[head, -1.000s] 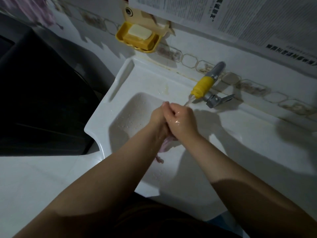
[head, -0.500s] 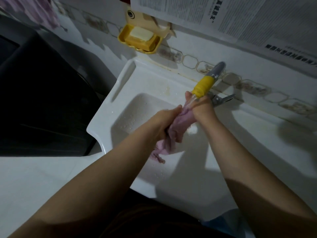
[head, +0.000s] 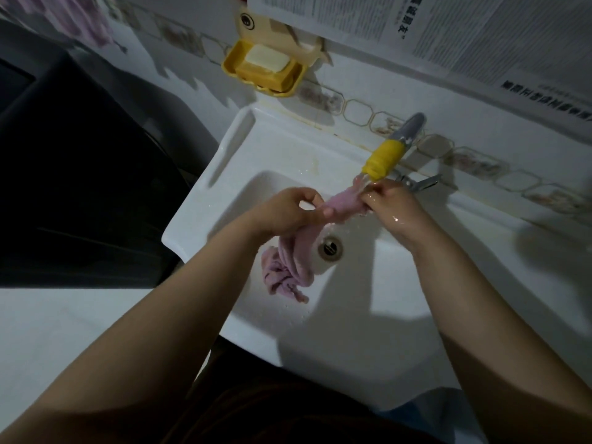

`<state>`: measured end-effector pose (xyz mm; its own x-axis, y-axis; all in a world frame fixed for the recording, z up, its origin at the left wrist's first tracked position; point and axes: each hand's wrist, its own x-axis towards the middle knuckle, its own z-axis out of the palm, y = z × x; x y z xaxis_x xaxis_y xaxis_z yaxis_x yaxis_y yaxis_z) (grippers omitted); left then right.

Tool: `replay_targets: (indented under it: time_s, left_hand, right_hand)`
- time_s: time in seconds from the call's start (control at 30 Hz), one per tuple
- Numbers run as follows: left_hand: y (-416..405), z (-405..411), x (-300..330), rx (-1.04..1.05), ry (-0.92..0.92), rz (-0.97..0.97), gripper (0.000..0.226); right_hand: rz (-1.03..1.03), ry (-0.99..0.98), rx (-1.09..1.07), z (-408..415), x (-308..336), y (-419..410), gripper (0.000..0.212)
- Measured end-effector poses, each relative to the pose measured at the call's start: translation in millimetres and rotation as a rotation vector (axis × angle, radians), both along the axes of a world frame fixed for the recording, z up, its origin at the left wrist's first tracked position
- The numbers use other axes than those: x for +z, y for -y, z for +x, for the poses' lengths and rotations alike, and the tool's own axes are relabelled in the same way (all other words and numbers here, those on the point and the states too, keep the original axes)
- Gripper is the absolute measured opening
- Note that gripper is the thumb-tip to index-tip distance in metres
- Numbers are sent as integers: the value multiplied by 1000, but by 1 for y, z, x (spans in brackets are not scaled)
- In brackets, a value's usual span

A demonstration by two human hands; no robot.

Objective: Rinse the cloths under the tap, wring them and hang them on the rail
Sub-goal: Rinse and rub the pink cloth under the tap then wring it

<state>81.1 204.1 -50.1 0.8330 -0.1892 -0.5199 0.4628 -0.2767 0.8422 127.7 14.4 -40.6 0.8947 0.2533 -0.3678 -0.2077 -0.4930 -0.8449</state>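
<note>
Arms are reaching over the sink (head: 224,161), left hand (head: 288,209) and right hand (head: 389,200) both curling fingers around the pink cloth (head: 342,203) under the running tap (head: 384,157), its tail trailing into the basin.

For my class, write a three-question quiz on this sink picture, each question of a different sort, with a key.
1. True or false: the pink cloth is stretched between the left hand and the right hand.
2. Where does the cloth's loose end lie? A) over the soap dish B) in the sink basin, beside the drain C) on the tap
3. Fill in: the tap's spout tip is coloured ____.

Key: 1 true; 2 B; 3 yellow.
</note>
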Motion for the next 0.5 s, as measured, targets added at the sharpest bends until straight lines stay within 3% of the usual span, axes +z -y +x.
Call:
replay_targets:
  time_s: [0.1, 0.17, 0.23, 0.3, 0.4, 0.5]
  left_hand:
    - [8, 1, -8, 168, 10, -124, 60]
    - [22, 1, -6, 385, -16, -186, 53]
    - [36, 3, -3, 609, -100, -239, 39]
    - [53, 5, -1, 674, -205, -296, 39]
    - [74, 5, 0, 594, -254, -177, 45]
    - [69, 7, 5, 639, -260, -259, 36]
  right_hand:
    - [184, -102, -336, -3, -9, -15, 18]
    - [143, 36, -445, -16, -11, -31, 32]
    - [50, 321, -315, -38, -7, -46, 45]
    - [-140, 504, -120, -48, -10, -53, 48]
    - [-360, 414, -195, -23, -16, -44, 57]
    - [-334, 547, -97, -33, -13, -44, 55]
